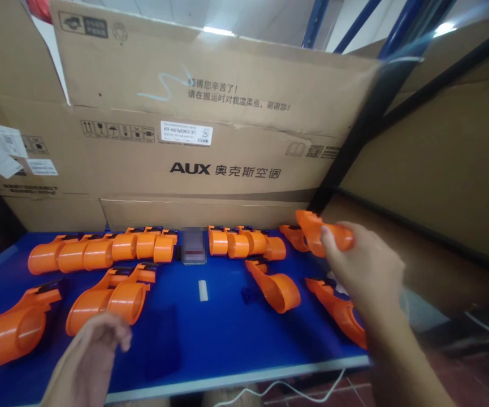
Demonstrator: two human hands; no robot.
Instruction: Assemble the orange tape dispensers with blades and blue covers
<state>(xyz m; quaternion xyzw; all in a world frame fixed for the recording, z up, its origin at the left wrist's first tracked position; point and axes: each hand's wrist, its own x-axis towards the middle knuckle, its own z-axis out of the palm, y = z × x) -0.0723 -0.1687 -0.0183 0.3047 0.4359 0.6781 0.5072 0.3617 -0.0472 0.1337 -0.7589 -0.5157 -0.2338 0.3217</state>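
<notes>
My right hand point(365, 271) is raised above the right end of the blue table and closed around an orange plastic tape dispenser point(314, 234), whose pointed, jagged end faces left. Below that hand lies another orange dispenser point(340, 314), partly hidden by my forearm. My left hand point(100, 345), fingers loosely curled and apart, appears to hold nothing. It is just in front of a pair of dispensers point(129, 302) and covers part of them; contact cannot be made out. One more dispenser point(280, 291) lies on its own right of the middle.
Orange dispensers point(98, 254) with dark clips stand in rows along the back of the blue table point(223, 339). Between the rows is a blurred flat object point(194, 246); a small white strip point(203, 290) lies nearer. Cardboard point(227, 141) walls the back, and a dark post point(354, 124) rises at right.
</notes>
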